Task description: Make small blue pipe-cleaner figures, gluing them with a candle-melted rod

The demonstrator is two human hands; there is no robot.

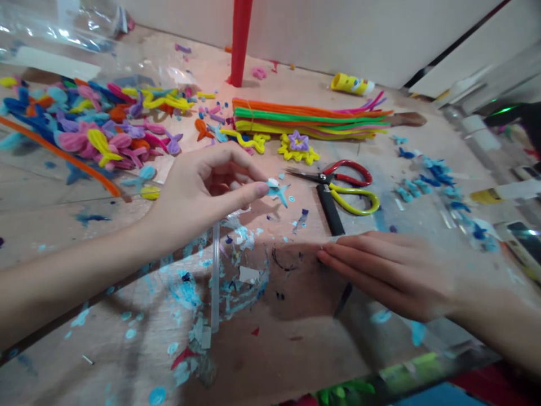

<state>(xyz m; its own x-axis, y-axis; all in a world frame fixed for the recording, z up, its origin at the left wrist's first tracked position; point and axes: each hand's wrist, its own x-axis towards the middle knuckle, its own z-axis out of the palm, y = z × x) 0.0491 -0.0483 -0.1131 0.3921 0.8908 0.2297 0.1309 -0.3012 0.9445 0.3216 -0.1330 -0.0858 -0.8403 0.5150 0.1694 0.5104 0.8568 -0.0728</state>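
Note:
My left hand [207,192] is closed in a pinch at the middle of the table. Between thumb and fingertip is a small light-blue fuzzy piece [278,194] with pointed ends and a white bit on top. My right hand [384,270] lies low over the table, fingers stretched out side by side and slightly blurred. Its fingertips are by the lower end of a black-handled tool [331,210], partly covered by the hand. Just beyond lie scissors [353,177] with one red and one yellow handle loop.
Bundled pipe cleaners [308,118] lie at the back, beside yellow and purple fuzzy stars [299,148]. Many coloured twisted pieces [105,124] are heaped left. A red post [240,42] stands behind. Blue pieces [437,172] lie right. A clear stick [216,276] rests on the paint-spattered tabletop.

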